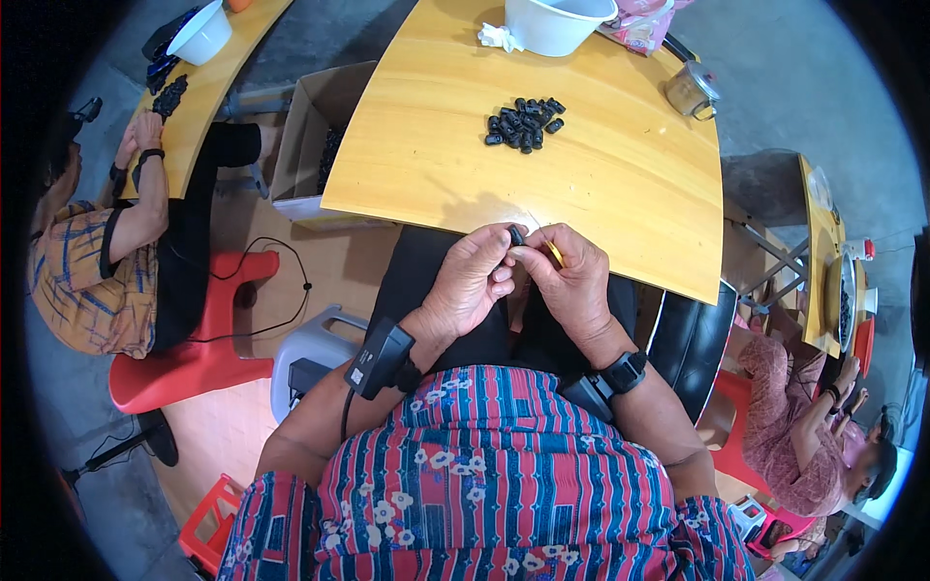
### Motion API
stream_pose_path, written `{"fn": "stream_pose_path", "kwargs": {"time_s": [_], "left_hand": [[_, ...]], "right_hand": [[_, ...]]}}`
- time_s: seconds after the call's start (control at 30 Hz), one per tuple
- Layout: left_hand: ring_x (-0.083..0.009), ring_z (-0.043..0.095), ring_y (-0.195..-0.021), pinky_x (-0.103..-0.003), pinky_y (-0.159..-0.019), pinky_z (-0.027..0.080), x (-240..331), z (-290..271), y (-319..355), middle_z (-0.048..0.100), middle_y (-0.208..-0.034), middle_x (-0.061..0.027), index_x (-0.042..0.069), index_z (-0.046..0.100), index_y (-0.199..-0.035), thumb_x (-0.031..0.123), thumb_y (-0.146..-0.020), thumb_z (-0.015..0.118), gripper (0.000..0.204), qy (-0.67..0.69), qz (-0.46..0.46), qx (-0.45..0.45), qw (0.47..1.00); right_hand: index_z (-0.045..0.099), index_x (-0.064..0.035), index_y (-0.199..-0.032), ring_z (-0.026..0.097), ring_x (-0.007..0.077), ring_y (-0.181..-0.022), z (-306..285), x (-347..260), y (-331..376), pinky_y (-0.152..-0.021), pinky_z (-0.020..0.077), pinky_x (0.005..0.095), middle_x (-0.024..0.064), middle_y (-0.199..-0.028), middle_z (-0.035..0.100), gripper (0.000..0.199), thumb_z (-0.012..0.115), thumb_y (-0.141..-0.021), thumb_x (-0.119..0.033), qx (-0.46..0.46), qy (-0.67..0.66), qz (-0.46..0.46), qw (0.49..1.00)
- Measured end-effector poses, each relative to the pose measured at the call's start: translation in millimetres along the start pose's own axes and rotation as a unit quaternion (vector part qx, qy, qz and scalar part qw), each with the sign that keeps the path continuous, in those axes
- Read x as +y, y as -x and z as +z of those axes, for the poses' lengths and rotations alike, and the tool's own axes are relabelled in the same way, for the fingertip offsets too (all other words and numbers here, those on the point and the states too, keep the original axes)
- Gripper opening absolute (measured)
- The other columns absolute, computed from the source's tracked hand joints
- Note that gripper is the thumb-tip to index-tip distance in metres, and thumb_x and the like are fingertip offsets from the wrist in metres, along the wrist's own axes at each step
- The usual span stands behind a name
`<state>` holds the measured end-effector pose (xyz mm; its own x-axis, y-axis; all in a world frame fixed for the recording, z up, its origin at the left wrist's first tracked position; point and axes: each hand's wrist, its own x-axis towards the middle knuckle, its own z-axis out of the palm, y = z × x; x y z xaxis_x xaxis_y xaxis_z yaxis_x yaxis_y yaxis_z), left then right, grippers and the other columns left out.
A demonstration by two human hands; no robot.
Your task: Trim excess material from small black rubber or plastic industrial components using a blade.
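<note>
A small black part (515,234) sat pinched between the fingertips of the left hand (472,281) and right hand (572,281), at the near edge of a yellow table (620,184). A pile of black parts (524,124) lay farther back, below a white bowl (556,23).

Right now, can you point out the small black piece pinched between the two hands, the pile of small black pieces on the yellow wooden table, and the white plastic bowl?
small black piece (515,234), head view, its top above the fingertips.
pile of black pieces (524,124), head view, its middle.
white plastic bowl (554,31), head view, its front wall.
</note>
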<state>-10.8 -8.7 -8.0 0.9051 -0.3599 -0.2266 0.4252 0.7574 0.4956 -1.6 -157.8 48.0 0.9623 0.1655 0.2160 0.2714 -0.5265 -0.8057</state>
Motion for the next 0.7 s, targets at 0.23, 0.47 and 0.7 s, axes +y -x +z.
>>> {"fn": "stream_pose_path", "kwargs": {"time_s": [0.23, 0.47, 0.7], "left_hand": [[-0.0016, 0.039, -0.064, -0.017, -0.052, 0.033, 6.2, 7.6, 0.2, 0.05, -0.082, 0.0032, 0.007, 0.058, -0.106, 0.031, -0.097, 0.054, 0.026, 0.003, -0.012, 0.007, 1.0], [-0.0055, 0.054, -0.083, -0.02, -0.069, 0.044, 7.1, 3.8, 0.6, 0.06, -0.104, -0.0011, 0.005, 0.057, -0.116, 0.031, -0.099, 0.05, 0.032, 0.0, -0.055, -0.035, 0.998], [-0.0033, 0.047, -0.073, -0.017, -0.059, 0.037, 9.9, 1.0, 1.7, 0.052, -0.092, 0.002, 0.008, 0.052, -0.118, 0.033, -0.1, 0.048, 0.031, -0.026, -0.082, -0.025, 0.996]], "right_hand": [[0.063, -0.0058, -0.098, 0.065, 0.026, -0.073, -5.0, -6.5, -4.9, -0.069, 0.052, 0.0329, 0.0112, -0.083, 0.065, 0.028, 0.076, -0.076, -0.017, -0.028, -0.035, 0.032, 0.998], [0.064, -0.0054, -0.107, 0.066, 0.0278, -0.084, -3.1, -0.7, -6.4, -0.076, 0.0522, 0.0329, 0.0137, -0.091, 0.066, 0.037, 0.076, -0.075, -0.016, -0.075, -0.063, -0.004, 0.995], [0.065, -0.0103, -0.11, 0.06, 0.0171, -0.07, -9.2, 0.0, -12.3, -0.066, 0.0494, 0.0287, 0.0061, -0.078, 0.061, 0.04, 0.079, -0.073, -0.02, -0.093, 0.009, -0.055, 0.994]]}}
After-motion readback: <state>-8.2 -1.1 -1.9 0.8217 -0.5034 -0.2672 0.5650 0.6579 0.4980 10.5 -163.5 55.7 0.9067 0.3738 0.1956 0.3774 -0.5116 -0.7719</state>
